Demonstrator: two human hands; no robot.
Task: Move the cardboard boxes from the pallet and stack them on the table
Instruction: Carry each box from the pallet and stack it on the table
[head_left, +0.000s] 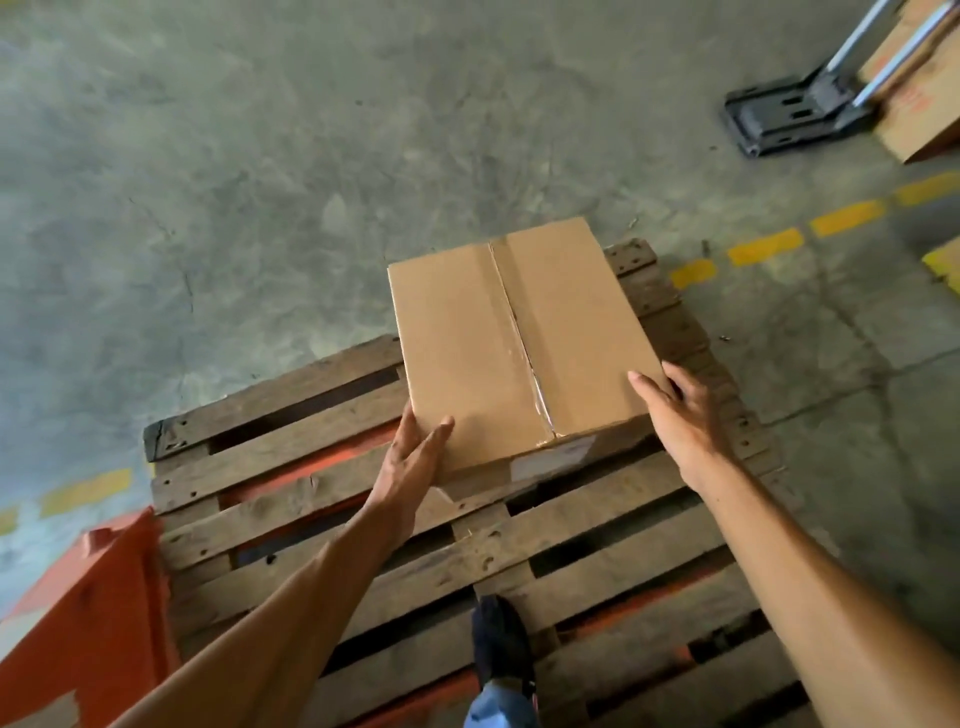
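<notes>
One taped cardboard box (524, 343) sits at mid-frame on the far part of the wooden pallet (332, 467). The left hand (415, 457) cups its near-left corner, fingers spread; the right hand (680, 415) lies open against its right edge.

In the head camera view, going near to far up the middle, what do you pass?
Dark shoe on the pallet → bare pallet slats → cardboard box, a hand at each near corner → concrete floor.
</notes>
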